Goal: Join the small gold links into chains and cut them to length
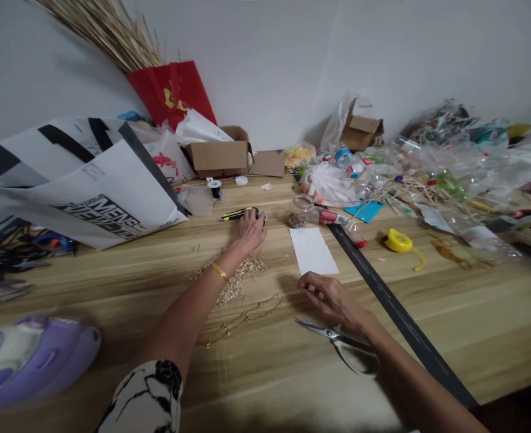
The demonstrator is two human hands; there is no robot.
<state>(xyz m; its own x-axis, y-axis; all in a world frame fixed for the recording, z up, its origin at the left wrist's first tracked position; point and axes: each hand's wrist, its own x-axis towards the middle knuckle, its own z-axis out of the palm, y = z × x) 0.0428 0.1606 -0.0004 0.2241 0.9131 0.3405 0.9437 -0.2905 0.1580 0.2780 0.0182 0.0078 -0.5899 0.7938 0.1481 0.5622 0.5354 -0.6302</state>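
Note:
My left hand [251, 231] reaches across the table, its fingers closed over a small dark object [261, 218] whose kind is mostly hidden. Beside those fingers lies a slim yellow-and-black tool [233, 214]. Under my left forearm spreads a pile of small shiny gold and clear pieces [238, 282]. A thin gold chain [247, 316] lies nearer to me. My right hand [323, 296] rests by the paper's near edge with curled fingers; whatever they may pinch is too small to see. Scissors [332, 334] lie beneath my right wrist, and the white paper [313, 249] is just beyond that hand.
A jar of beads [299, 213], a yellow tape measure [398, 240] and a dark strip [382, 294] are on the right. Plastic bottles and bags [427, 168] crowd the back right. Left are a large paper bag [85, 198], several scissors [8, 264] and a purple appliance [44, 361].

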